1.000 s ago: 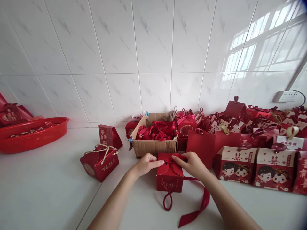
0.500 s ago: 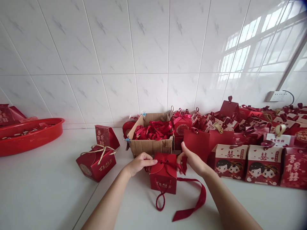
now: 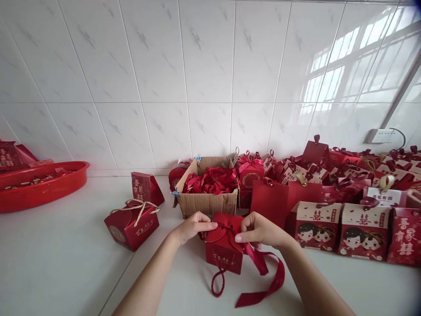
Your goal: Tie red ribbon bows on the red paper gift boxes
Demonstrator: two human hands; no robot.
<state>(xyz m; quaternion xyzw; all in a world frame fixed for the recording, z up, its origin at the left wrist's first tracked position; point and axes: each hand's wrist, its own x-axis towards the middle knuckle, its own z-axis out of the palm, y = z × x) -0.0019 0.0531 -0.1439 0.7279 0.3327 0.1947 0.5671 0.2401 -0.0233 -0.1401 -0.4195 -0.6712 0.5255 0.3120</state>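
A small red gift box (image 3: pixel 219 254) with gold lettering stands on the counter before me, its curved lid flaps folded over. A dark red ribbon (image 3: pixel 275 281) runs through holes in the lid, and its long tail curls on the counter at right. My left hand (image 3: pixel 196 227) is closed at the lid's left side, thumb and fingers pinching the ribbon's short end, mostly hidden. At the lid's right side my right hand (image 3: pixel 259 230) is closed, thumb against forefinger on the ribbon. A twisted red cord loop (image 3: pixel 217 284) hangs from the box front.
Behind the box, a cardboard box (image 3: pixel 207 205) holds loose red ribbons. At left sit a gift box tied with gold cord (image 3: pixel 133 226), an upright red box (image 3: pixel 146 188) and a red basin (image 3: pixel 42 188). Many red gift boxes (image 3: pixel 315 228) crowd the right side. A tiled wall stands behind.
My right hand has turned palm-down and moved in to the lid, with the ribbon drawn down at right. My left hand has stayed nearly in place. The view has shifted slightly.
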